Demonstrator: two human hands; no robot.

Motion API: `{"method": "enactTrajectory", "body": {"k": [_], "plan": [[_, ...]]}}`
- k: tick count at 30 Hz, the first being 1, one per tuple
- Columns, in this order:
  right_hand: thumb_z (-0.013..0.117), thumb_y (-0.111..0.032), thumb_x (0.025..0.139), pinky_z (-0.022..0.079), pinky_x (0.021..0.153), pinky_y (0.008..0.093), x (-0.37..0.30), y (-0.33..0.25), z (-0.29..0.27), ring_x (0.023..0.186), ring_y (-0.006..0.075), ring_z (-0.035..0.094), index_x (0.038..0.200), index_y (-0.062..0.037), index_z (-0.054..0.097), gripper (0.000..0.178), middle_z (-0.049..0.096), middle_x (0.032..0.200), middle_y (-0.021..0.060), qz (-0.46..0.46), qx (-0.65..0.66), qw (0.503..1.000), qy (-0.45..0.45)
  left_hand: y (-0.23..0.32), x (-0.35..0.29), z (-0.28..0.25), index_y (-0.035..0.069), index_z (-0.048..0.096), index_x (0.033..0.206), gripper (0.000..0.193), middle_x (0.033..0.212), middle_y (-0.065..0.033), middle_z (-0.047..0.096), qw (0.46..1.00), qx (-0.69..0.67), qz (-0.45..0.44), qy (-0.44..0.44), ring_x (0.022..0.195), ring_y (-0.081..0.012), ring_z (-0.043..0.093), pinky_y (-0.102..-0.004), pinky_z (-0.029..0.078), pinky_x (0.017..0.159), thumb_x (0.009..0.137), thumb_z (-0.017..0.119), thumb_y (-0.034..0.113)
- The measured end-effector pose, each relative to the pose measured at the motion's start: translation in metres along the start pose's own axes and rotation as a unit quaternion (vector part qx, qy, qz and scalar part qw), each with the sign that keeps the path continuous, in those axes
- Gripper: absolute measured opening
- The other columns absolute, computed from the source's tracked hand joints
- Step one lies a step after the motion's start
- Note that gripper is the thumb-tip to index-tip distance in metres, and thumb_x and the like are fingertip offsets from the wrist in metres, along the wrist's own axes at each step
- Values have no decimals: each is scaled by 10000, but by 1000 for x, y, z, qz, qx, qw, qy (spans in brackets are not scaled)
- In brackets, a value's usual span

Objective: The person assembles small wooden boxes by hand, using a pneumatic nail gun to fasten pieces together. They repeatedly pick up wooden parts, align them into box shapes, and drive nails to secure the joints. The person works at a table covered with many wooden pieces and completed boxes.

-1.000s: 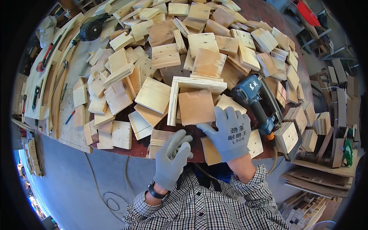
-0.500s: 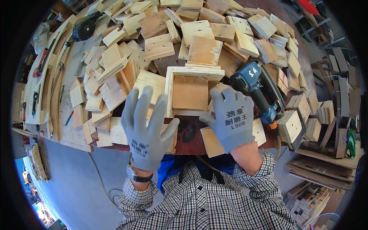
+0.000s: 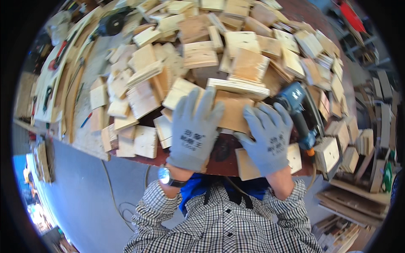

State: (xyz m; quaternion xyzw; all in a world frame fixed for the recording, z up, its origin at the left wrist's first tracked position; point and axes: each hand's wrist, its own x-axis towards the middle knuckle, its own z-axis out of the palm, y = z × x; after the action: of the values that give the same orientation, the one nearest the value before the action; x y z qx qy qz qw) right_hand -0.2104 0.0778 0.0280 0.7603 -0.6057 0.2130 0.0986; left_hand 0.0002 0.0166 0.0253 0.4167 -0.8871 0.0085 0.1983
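Observation:
A small wooden box [image 3: 239, 87] lies at the table's near edge, its plywood far wall and brown inner panel [image 3: 233, 110] showing. My left hand [image 3: 192, 133], in a grey glove, grips its left side, fingers pointing away from me and hiding that wall. On the opposite side my gloved right hand [image 3: 268, 137] has its fingers bent over the box's right edge. Just right of it rests a blue and black nail gun [image 3: 291, 98] with an orange hose fitting. A square wood block [image 3: 248, 164] sits below my right hand, partly covered by it.
A large heap of plywood pieces [image 3: 202, 55] covers the table beyond the box. Long wood strips, a black round tool [image 3: 112, 24] and a blue pen [image 3: 86, 120] lie at left. Stacked blocks [image 3: 327, 152] stand at the right edge. A hose hangs from the nail gun.
Both hands have come in onto the sides of the box; the left one was spread and apart from it. The whole view has shifted and tilted slightly.

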Motion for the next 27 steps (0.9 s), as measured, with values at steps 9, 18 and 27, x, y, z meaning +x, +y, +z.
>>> {"method": "enactTrajectory", "body": {"k": [9, 18, 27], "plan": [[888, -359, 797, 453, 1090, 509, -8, -19, -25, 954, 238, 597, 993, -119, 662, 384, 568, 896, 44, -44, -42, 997, 38, 6, -15, 12, 66, 567, 1494, 903, 1562, -179, 524, 991, -78, -76, 73, 1454, -419, 468, -546, 396, 1193, 678, 917, 224], [896, -437, 708, 418, 1157, 552, 3, -27, -6, 1256, 331, 545, 1123, -140, 659, 562, 588, 1258, 114, -68, 9, 997, -36, -29, -99, -16, 1, 502, 1536, 778, 1585, -215, 515, 973, -58, -219, 42, 1500, -428, 448, -527, 369, 1235, 855, 828, 191], [860, -439, 778, 387, 1177, 543, 7, 8, -2, 1356, 358, 522, 1385, -219, 665, 675, 544, 1489, 155, -104, -41, 990, -82, -78, -93, -30, -7, 417, 1600, 826, 1637, -221, 457, 985, -18, -108, -133, 1549, -430, 370, -525, 270, 1309, 834, 700, 120]]}}
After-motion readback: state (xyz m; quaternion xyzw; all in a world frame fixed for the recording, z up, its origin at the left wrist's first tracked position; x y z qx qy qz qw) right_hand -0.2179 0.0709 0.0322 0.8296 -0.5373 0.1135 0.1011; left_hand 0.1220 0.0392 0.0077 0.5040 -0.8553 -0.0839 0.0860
